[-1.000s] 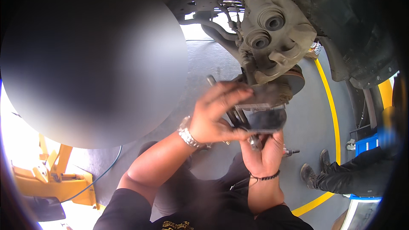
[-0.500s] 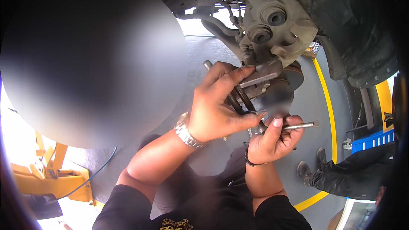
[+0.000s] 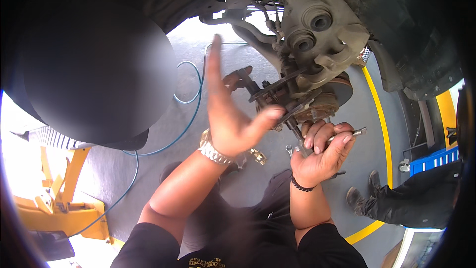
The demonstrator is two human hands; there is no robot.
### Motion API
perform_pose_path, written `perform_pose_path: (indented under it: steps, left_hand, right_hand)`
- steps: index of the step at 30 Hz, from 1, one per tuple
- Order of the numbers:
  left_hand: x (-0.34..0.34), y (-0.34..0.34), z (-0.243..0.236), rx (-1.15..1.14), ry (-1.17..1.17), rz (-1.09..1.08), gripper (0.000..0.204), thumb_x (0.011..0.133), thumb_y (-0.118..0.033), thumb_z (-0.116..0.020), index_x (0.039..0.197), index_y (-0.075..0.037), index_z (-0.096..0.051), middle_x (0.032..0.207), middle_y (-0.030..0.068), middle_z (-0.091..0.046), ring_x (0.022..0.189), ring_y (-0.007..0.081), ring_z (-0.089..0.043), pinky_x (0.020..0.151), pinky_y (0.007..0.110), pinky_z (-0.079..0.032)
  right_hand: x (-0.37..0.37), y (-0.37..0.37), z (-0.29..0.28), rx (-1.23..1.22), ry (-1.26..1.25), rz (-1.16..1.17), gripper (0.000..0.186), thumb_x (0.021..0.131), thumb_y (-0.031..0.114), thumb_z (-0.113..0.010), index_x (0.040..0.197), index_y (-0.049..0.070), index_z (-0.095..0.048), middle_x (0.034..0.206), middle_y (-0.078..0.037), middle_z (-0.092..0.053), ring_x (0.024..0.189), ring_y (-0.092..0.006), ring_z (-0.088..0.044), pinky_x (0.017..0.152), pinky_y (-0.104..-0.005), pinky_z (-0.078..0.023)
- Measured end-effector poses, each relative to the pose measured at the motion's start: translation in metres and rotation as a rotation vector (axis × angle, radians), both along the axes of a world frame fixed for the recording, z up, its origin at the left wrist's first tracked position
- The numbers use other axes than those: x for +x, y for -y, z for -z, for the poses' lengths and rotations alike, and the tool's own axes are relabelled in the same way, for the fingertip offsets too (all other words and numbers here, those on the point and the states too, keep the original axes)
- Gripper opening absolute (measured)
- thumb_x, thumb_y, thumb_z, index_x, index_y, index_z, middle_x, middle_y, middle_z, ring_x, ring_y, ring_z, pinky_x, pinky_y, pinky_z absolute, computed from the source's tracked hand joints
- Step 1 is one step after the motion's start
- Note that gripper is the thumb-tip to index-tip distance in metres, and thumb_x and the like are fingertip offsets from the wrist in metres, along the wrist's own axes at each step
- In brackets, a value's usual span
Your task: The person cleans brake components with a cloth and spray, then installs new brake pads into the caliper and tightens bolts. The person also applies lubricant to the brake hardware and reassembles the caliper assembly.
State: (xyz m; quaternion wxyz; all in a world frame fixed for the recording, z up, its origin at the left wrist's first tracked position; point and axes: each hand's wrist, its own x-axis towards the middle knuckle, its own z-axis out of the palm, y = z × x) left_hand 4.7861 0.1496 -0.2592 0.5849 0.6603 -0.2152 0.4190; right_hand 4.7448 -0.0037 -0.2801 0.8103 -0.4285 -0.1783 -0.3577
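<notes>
Fingers spread, my left hand is open and blurred by motion beside a dark metal screw clamp tool. The tool has flat arms and a threaded screw. Closed around the metal cross-bar handle at the lower end of that screw is my right hand. Just above the tool hangs a grey-brown brake caliper with two round pistons. The tool's arms reach up against the caliper's lower side; the exact contact is hidden. Below and behind sits a rusty brake disc.
The dark wheel arch encloses the work. A blue hose loops over the grey floor. Yellow lift equipment stands at left. At right are another person's legs, a blue cart and a yellow floor line.
My left hand has let go of the tool and a flat metal piece, swinging open up and left. My right hand has turned around the handle, whose free end sits slightly higher.
</notes>
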Motion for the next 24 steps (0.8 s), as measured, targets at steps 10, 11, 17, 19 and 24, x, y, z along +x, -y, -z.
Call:
perform_pose_path:
  steps: [10, 11, 17, 19, 24]
  left_hand:
    - [0.026, -0.008, 0.028, -0.129, -0.102, 0.770, 0.121, 0.067, -0.098, -0.031, 0.142, -0.004, -0.044, 0.147, 0.0262, -0.036, 0.136, 0.0392, -0.038, 0.114, 0.053, -0.024]
    - [0.025, -0.013, 0.025, -0.031, -0.026, 0.831, 0.123, 0.064, -0.100, -0.032, 0.133, 0.001, -0.051, 0.136, 0.0278, -0.048, 0.127, 0.0396, -0.048, 0.113, 0.053, -0.025]
    - [-0.009, 0.009, 0.030, -0.310, -0.317, 0.898, 0.094, 0.081, -0.083, -0.041, 0.094, 0.007, -0.063, 0.083, 0.0229, -0.068, 0.078, 0.0286, -0.066, 0.075, 0.037, -0.052]
    - [-0.014, 0.010, 0.010, -0.374, -0.427, 0.918, 0.090, 0.082, -0.081, -0.044, 0.091, 0.007, -0.063, 0.079, 0.0204, -0.067, 0.073, 0.0246, -0.065, 0.071, 0.034, -0.051]
    - [-0.017, -0.002, -0.023, -0.016, -0.518, 0.555, 0.080, 0.079, -0.075, -0.055, 0.084, 0.004, -0.063, 0.073, 0.0114, -0.064, 0.063, 0.0155, -0.057, 0.059, 0.027, -0.044]
  right_hand:
    - [-0.008, 0.013, -0.032, 0.621, -0.310, -0.868, 0.029, 0.108, 0.037, -0.037, 0.101, 0.013, -0.050, 0.056, 0.008, -0.031, 0.049, -0.0052, -0.035, 0.053, -0.0234, -0.029]
    - [-0.008, 0.016, -0.032, 0.724, -0.361, -0.952, 0.029, 0.108, 0.036, -0.036, 0.101, 0.013, -0.051, 0.056, 0.008, -0.032, 0.048, -0.0051, -0.035, 0.053, -0.0231, -0.029]
    - [-0.028, 0.024, -0.041, 0.462, -0.237, -0.834, 0.025, 0.108, 0.031, -0.038, 0.107, 0.010, -0.051, 0.055, 0.007, -0.032, 0.045, -0.0057, -0.033, 0.054, -0.0238, -0.036]
    - [-0.031, 0.024, -0.045, 0.313, -0.330, -0.682, 0.023, 0.107, 0.030, -0.041, 0.108, 0.009, -0.051, 0.057, 0.007, -0.032, 0.046, -0.0057, -0.035, 0.059, -0.0259, -0.040]
    - [-0.012, 0.037, -0.035, 0.155, -0.630, -0.652, 0.018, 0.099, 0.023, -0.058, 0.106, 0.007, -0.053, 0.061, 0.007, -0.034, 0.049, -0.0059, -0.038, 0.069, -0.0303, -0.046]
